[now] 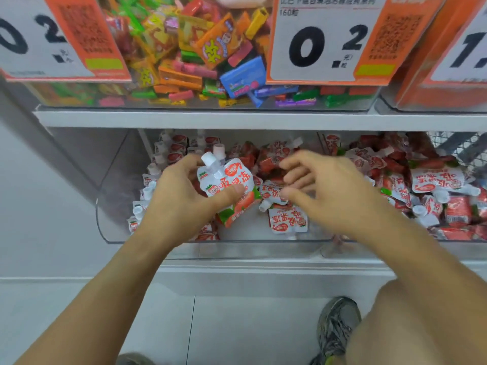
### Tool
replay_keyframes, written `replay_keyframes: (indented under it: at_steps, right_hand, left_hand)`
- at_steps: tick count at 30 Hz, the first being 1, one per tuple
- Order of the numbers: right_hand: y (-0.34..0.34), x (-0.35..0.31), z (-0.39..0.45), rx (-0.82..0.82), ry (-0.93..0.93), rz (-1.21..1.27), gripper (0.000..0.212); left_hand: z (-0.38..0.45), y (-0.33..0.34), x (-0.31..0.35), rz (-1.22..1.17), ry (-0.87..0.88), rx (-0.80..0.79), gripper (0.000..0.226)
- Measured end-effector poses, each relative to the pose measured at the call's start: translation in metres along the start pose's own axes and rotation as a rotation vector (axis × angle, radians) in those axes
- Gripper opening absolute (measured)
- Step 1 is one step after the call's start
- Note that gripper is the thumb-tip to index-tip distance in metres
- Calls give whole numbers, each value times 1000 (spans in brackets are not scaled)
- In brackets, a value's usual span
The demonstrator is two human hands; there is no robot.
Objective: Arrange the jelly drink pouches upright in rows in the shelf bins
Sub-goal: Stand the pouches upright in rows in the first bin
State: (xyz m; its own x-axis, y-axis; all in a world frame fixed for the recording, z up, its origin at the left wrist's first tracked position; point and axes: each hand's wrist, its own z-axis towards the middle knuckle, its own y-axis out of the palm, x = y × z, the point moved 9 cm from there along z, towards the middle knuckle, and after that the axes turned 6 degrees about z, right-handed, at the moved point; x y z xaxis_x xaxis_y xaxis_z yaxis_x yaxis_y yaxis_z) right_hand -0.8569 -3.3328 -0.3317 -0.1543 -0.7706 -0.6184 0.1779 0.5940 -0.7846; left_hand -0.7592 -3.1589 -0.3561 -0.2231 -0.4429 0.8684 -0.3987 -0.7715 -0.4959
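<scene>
Pinched between thumb and fingers of the left hand (181, 191), one jelly pouch (227, 189) is held cap-up over the clear bin (110, 206), print facing the person, probably so it can drop straight into line. Along the bin's left side a row of pouches (158, 169) already stands upright, caps up, so the held one most likely belongs beside them. The right hand (319, 185) hovers over the loose pile (276, 204) in the middle with fingers loosely curled and holding nothing, apparently reaching for the next pouch. More pouches lie jumbled in the next bin (427, 185) on the right. On the shelf above, a candy bin (200, 56) sits behind price cards (319, 40)
</scene>
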Motion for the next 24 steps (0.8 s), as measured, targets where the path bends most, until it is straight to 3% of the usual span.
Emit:
replay_keyframes:
  at_steps: [2, 4, 6, 8, 12, 14, 19, 24]
  right_hand:
    - [2, -2, 21, -134, -23, -290, 40]
    - [25, 7, 43, -395, -30, -533, 43]
    - [56, 16, 56, -646, -60, -588, 51]
    - [78, 26, 65, -761, -95, -598, 60]
    - [110, 28, 74, -829, -280, -502, 87]
    - [122, 35, 70, -904, -333, -544, 89]
    - [122, 38, 65, -931, -345, -670, 58]
    - [102, 20, 66, -790, -475, -643, 35]
  left_hand:
    - [-2, -2, 6, 99, 61, -5, 48]
    - [-3, -5, 11, 186, 100, -1, 50]
    - [-4, -9, 12, 267, 127, -2, 50]
    - [-5, -10, 11, 277, 137, -34, 53]
    - [-7, -9, 7, 238, 155, -93, 56]
    - [-7, -11, 7, 191, 160, -101, 59]
    - [0, -17, -1, 140, 130, -56, 58]
    - [7, -23, -9, 162, 73, 39, 50]
